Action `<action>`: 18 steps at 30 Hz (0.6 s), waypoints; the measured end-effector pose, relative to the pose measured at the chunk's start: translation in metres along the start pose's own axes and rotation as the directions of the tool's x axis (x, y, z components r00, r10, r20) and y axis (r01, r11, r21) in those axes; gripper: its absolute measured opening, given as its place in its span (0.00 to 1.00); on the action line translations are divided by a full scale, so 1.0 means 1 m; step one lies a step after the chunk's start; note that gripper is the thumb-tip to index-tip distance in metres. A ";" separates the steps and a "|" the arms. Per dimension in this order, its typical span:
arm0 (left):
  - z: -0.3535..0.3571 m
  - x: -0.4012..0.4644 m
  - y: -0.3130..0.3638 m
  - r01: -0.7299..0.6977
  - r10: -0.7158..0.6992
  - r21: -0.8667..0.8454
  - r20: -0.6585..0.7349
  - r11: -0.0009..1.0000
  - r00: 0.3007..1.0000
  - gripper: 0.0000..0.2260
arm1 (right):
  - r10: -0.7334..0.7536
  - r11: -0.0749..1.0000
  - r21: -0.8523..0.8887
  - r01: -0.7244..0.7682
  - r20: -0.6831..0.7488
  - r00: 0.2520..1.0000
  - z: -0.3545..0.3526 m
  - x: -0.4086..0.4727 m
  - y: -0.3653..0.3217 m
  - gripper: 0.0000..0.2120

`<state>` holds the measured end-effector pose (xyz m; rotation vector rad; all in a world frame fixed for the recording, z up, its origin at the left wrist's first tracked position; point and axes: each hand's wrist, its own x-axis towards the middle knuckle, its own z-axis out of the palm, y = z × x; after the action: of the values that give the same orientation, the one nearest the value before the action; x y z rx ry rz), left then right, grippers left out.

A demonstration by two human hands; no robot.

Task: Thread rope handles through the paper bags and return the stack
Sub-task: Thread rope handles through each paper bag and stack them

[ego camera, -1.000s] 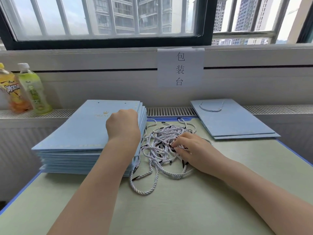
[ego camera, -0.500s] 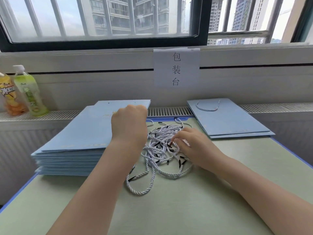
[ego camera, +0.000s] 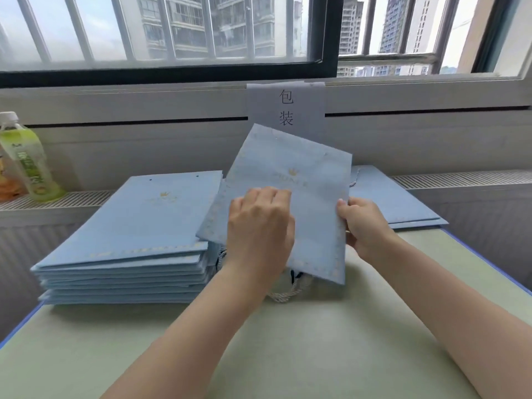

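we have one bag up off the surface, tilted, its long axis running from low and near us to high and away toward the window. its punched top edge is the far, upper end, so the holes sit well beyond both hands. our left hand lies on the bag's near face with fingers curled at the lower left part; whether the thumb is tucked behind we cannot tell. our right hand pinches the right edge, thumb in front, fingers behind. the right hand is the nearer one to that top edge, though neither is close to it.

the ropes are mostly hidden below the lifted bag; only a loop and a couple of dark tips peek out under its low corner, just ahead of our left wrist. no count possible there.

on the left, the stack of unthreaded bags sits flat, perhaps ten or so layers at its edge, blurred enough that we won't swear to it. far right, the done pile looks like two bags, a handle showing on top. one green bottle stands at far left with one orange bottle beside it.

next, we judge, the bag needs its holed end brought round toward us.
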<state>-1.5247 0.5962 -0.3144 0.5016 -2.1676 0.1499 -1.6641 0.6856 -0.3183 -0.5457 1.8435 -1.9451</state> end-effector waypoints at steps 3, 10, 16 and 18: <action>0.006 0.000 -0.008 0.137 -0.137 -0.018 -0.011 0.990 0.991 0.15 | -0.283 0.912 -0.380 0.156 -0.309 0.908 -0.027 0.016 -0.005 0.09; 0.016 -0.014 -0.008 0.191 -0.244 0.153 0.538 0.969 0.807 0.09 | -0.295 0.645 -0.763 -0.033 -0.288 0.911 -0.068 0.024 -0.005 0.08; 0.027 -0.019 -0.018 0.243 -0.279 0.138 0.504 0.960 0.817 0.06 | -0.185 0.455 -0.881 -0.132 -0.239 0.953 -0.073 0.034 0.008 0.09; 0.026 -0.019 -0.018 0.270 -0.291 0.112 0.437 0.956 0.851 0.05 | -0.177 0.422 -0.891 -0.169 -0.263 0.948 -0.076 0.033 0.002 0.11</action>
<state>-1.5262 0.5780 -0.3463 0.9532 -2.5097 -0.0893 -1.7328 0.7315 -0.3238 -0.5182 3.0837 -0.8204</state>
